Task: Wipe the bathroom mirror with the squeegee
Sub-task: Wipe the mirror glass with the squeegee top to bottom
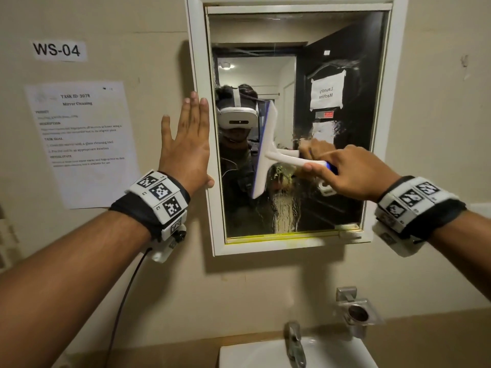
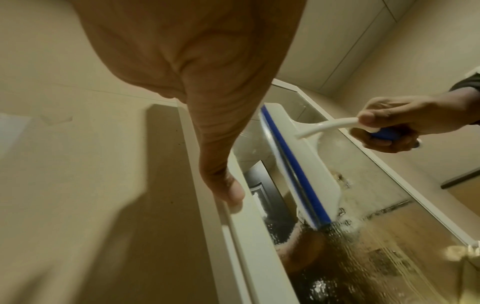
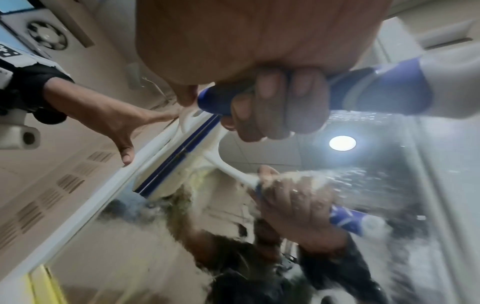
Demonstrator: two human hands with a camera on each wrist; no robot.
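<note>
Squeegee (image 1: 265, 152) blade upright against the mirror (image 1: 332, 197), left of centre.

Right hand (image 1: 353, 173) grips the blue-and-white handle, fingers curled around it, handle pointing right. Left hand (image 1: 186, 147) lies flat with fingers straight on the wall, thumb on the white mirror frame (image 1: 198, 75). Streaked, wet residue covers the glass below and right of the blade. A sink (image 1: 332, 354) sits beneath.

A white squeegee (image 1: 265, 152) with a blue blade edge and blue-ended handle is held upright against the mirror (image 1: 332, 102), near its left side. The white-framed mirror is streaked with water to the blade's right and below.
</note>
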